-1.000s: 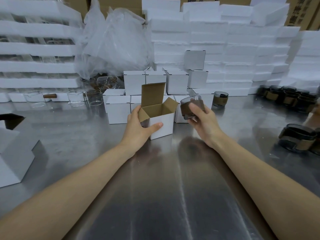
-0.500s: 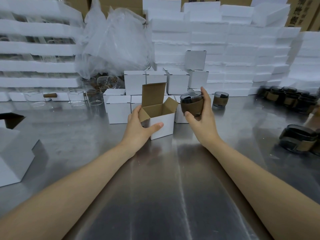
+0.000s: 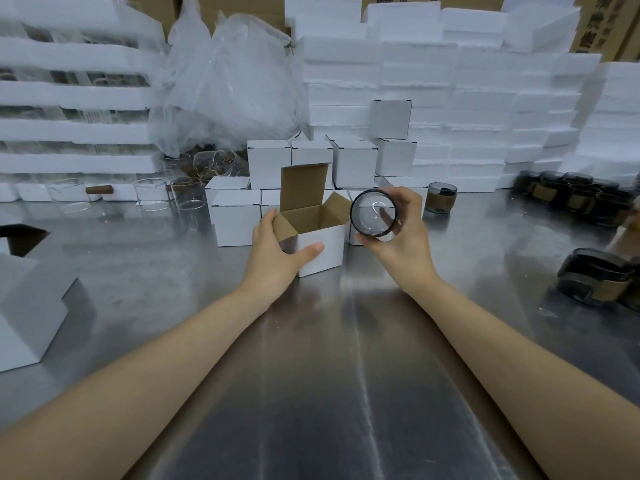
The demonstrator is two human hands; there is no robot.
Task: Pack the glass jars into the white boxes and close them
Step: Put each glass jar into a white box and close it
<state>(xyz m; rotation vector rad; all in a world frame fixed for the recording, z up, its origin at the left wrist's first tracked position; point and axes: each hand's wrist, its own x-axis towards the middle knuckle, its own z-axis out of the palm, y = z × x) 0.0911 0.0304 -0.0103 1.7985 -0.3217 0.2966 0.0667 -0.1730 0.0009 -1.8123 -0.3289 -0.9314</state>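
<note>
Step in hand: by my reading, loading one jar into the open box; the box looks empty and its lid stands up.
Right grip [image 3: 405, 244]: fingers and thumb curled round the wall of the jar [image 3: 373, 216], which is held off the worktop [image 3: 329, 375] and tipped so one round end faces the camera; mouth or base, cannot tell.
Left grip [image 3: 277, 251]: thumb pressed on the front face of the open box [image 3: 320, 245], fingers over its left flap and side, holding it.
Jar's place: in the right grip, just beside the box's right flap, not over the opening.
Doing it well: probably turn the jar upright, centre it over the opening and lower it straight; brace the box with the left grip so it cannot slide on the smooth metal; leave the side flaps splayed clear and tuck the lid last.
Jar, material: dark smoked glass, round, glossy; likely slippery and breakable.
Box, material: thin card, white outside, brown inside, square; likely to crush if squeezed.
Worktop, material: brushed steel, reflective.
Beyond the left grip: closed white boxes [image 3: 353, 161], stacked.
Far right of the right grip: more dark jars [image 3: 595, 282] with tan bands.
Far left of the left grip: clear glass beakers [image 3: 152, 194].
Behind all: white foam slabs [image 3: 450, 98] and a crinkled plastic bag [image 3: 232, 81].
</note>
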